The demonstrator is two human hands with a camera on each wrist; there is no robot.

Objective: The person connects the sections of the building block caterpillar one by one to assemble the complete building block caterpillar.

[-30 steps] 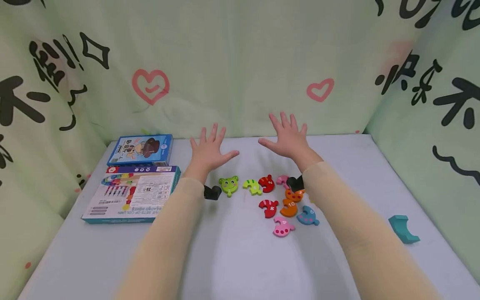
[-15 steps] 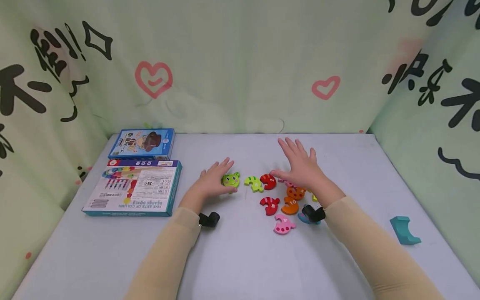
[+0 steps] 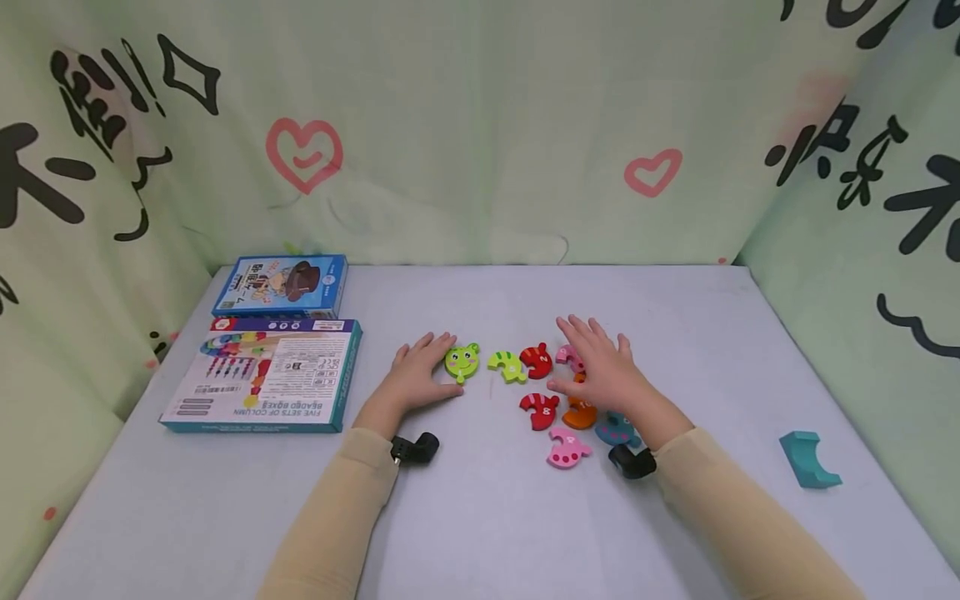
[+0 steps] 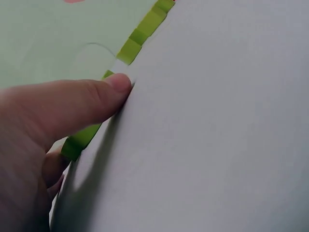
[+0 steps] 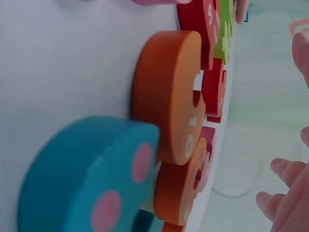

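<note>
My left hand [image 3: 408, 382] lies beside a green animal-face piece [image 3: 462, 363], fingers spread on its far left side and thumb near its lower edge. In the left wrist view the thumb crosses in front of that green piece [image 4: 86, 137]; no firm grip shows. My right hand [image 3: 611, 379] is over the right end of the puzzle pieces, fingers extended, holding nothing. Under or near it are orange pieces, one marked 10 [image 5: 166, 96], and a blue piece with pink dots [image 5: 82, 179]. A striped green piece [image 3: 507, 367], two red pieces [image 3: 540, 411] and a spotted pink piece [image 3: 567, 448] lie between the hands.
Two boxes lie at the table's left: a blue one [image 3: 281, 285] behind a larger white-and-teal one [image 3: 262, 375]. A curved teal block [image 3: 810, 460] sits near the right edge. Printed curtains [image 3: 480, 133] enclose the back and sides.
Both hands have drawn back toward the body and lowered. The left came down beside the green face piece, the right down over the orange pieces. The pieces appear to stay in place.
</note>
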